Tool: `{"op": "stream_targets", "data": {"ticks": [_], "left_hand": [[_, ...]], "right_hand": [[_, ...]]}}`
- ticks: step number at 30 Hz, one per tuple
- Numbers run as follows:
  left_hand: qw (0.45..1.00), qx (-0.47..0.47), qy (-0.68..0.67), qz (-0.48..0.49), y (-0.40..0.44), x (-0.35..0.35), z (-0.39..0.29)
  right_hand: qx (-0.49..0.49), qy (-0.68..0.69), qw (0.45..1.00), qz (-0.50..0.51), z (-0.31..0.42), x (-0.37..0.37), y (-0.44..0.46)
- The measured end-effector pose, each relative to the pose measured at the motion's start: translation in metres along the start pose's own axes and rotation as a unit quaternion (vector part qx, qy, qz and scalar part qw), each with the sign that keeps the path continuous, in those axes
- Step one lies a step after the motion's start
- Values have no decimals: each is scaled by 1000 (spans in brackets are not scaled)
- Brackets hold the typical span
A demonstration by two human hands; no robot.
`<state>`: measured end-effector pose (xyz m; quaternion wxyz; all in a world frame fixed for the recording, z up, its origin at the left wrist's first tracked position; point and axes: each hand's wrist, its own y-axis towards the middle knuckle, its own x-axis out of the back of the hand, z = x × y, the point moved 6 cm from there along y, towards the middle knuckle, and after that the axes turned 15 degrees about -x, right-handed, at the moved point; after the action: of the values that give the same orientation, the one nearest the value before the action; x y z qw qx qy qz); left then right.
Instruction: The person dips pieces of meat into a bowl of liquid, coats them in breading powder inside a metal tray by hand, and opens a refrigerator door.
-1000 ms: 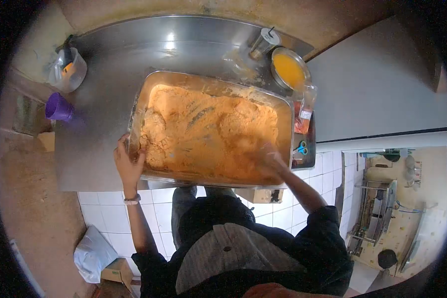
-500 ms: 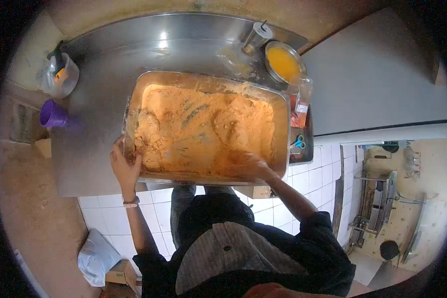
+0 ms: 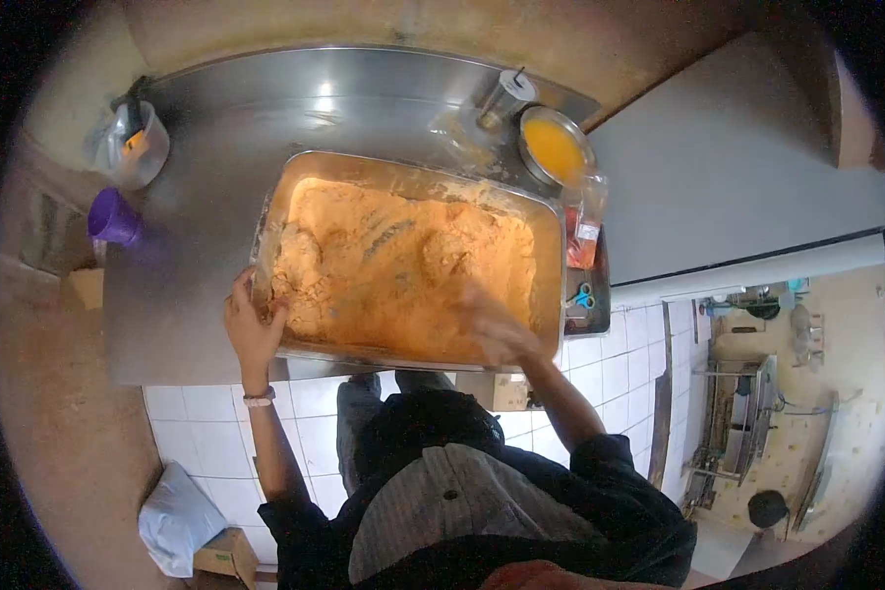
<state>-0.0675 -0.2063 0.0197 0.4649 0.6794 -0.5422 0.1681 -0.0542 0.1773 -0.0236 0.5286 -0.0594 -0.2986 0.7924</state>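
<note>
A large rectangular metal tray (image 3: pixel 415 360) holds a bed of orange, flour-like powder (image 3: pixel 364 285), with clumps at the left and a mound near the middle. At the tray's left wall, my left hand (image 3: pixel 254 324) grips the rim, thumb on the inner side and fingers outside. My right hand (image 3: pixel 499 329) is over the powder in the right front part of the tray. Motion smears its fingers, so whether it holds any powder cannot be made out. A breaded-looking lump (image 3: pixel 446 256) lies just beyond this hand, partly covered in powder.
Behind the tray stand a bowl of yellow liquid (image 3: pixel 555 147) and a metal canister (image 3: pixel 507 98). Blue-handled scissors (image 3: pixel 583 295) and a red-filled plastic bag (image 3: pixel 582 241) lie at the right. A purple cup (image 3: pixel 114 217) and clear tub (image 3: pixel 140 147) stand left on the steel counter (image 3: pixel 182 285).
My right hand has shifted slightly within the tray, up from near the front wall. My left hand stays on the rim. The whole view has tilted a little.
</note>
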Motion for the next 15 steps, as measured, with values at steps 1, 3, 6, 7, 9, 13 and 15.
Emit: {"op": "stream_targets", "data": {"ticks": [1, 3, 6, 7, 9, 13, 15], "left_hand": [[1000, 3, 3, 0, 0, 1, -1], [1000, -6, 12, 1, 3, 3, -5], [1000, -23, 16, -11, 1, 1, -3], [999, -27, 15, -12, 2, 0, -5], [999, 26, -27, 17, -1, -2, -3], [995, 22, -96, 2, 0, -5, 3], [994, 31, -108, 6, -2, -6, 5]], "right_hand": [[-13, 20, 1000, -17, 9, 15, -8], [-71, -60, 992, -85, 1, 46, 4], [-130, -262, 940, -178, -19, 56, 46], [-123, -286, 928, -205, -34, 48, 54], [-35, -250, 934, -251, -71, 28, 63], [38, -334, 904, -264, -45, 8, 41], [-111, -336, 919, -174, -41, 10, 34]]}}
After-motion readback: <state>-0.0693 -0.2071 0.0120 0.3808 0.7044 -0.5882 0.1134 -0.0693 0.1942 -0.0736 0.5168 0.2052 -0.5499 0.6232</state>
